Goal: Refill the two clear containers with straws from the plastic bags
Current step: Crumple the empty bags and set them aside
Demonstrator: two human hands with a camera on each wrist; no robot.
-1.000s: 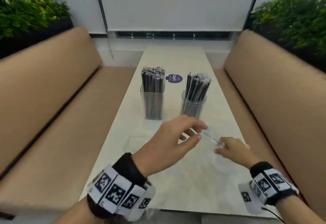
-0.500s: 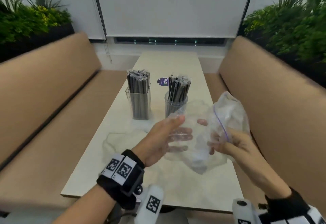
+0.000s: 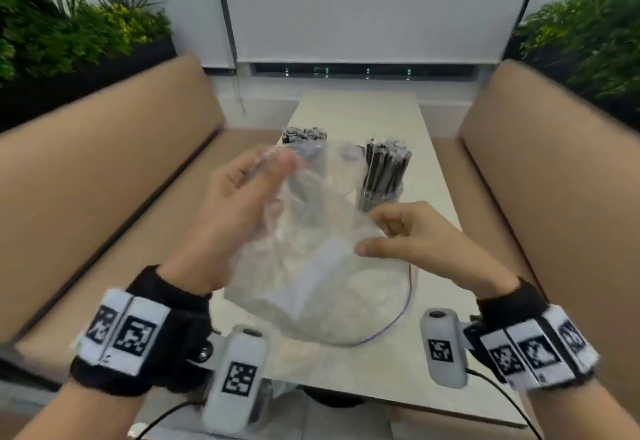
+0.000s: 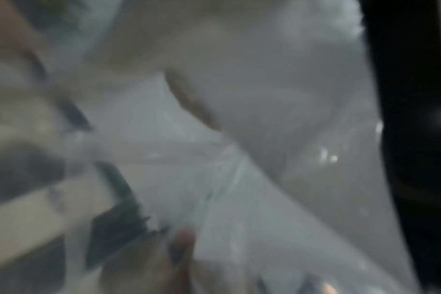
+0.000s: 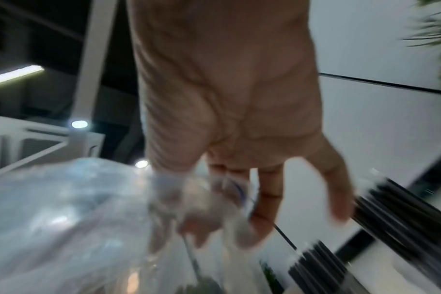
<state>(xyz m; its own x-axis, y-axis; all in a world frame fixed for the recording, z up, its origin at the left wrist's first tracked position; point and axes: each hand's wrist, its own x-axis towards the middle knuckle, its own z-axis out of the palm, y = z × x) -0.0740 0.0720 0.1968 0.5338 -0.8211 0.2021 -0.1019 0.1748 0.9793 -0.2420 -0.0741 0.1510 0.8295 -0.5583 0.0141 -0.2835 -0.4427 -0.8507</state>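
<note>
Both hands hold an empty-looking clear plastic bag [image 3: 311, 277] with a purple zip line up above the table. My left hand [image 3: 242, 197] grips its upper left part, fingertips wrapped in the film. My right hand [image 3: 405, 231] pinches its right edge; the right wrist view shows those fingers [image 5: 262, 214] curled on crumpled plastic [image 5: 63, 218]. Behind the bag stands a round clear container [image 3: 379, 197] packed with dark straws [image 3: 388, 166]. The square container is mostly hidden; only its straw tops [image 3: 304, 134] show. The left wrist view is blurred, filled by the bag [image 4: 277, 99].
The pale table [image 3: 363, 114] runs away from me between two tan benches, one on the left [image 3: 104, 180] and one on the right [image 3: 554, 180]. Green plants [image 3: 69, 34] line the ledges behind both benches. A white wall and blind close the far end.
A second ago my hands reached low over the table. They picked up the bag and raised it in front of the containers, my left hand now higher.
</note>
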